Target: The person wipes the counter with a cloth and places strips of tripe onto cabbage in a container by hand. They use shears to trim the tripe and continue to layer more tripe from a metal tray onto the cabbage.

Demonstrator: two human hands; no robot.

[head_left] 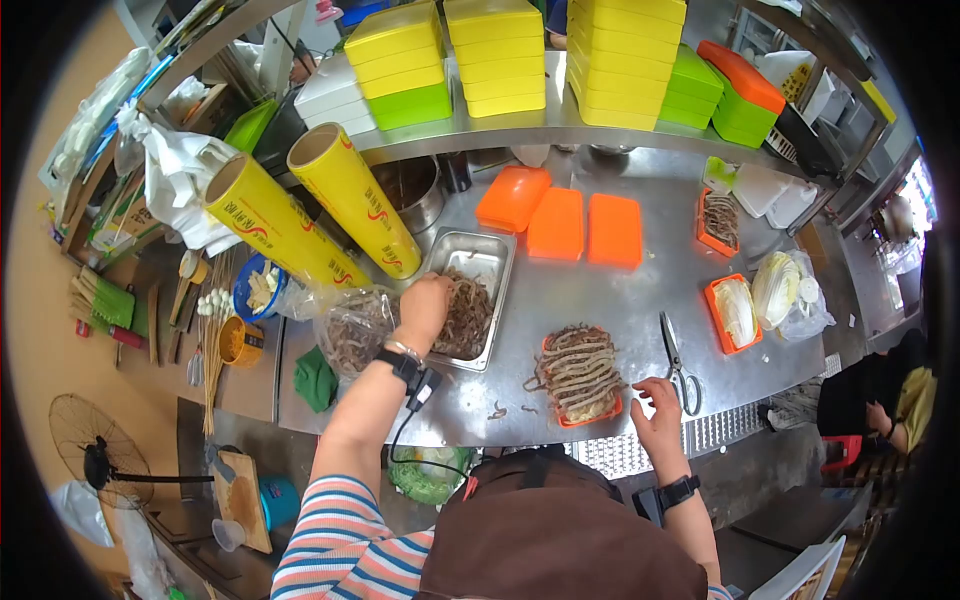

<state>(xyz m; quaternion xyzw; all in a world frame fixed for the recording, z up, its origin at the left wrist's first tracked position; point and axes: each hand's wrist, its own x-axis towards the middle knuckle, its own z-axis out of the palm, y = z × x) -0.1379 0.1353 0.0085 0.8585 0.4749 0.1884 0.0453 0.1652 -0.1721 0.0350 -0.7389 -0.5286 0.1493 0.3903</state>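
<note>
My left hand (426,308) reaches over the left part of a steel tray (503,262) that holds a heap of brown-grey strips (467,318); its fingertips are hidden among or behind them. A clear plastic bag (352,330) with more strips lies just left of that hand. My right hand (657,405) is held with fingers apart and nothing in them, just right of an orange box (591,417) topped with rows of long strips (580,372). Scissors (677,362) lie beyond the right hand.
Orange lids (614,230) lie behind the boxes. Orange boxes hold cabbage (738,312) and strips (719,217) at right. Two yellow rolls (360,205) stand at left. Stacked yellow boxes (625,65) fill the shelf above. A person (880,405) is at far right.
</note>
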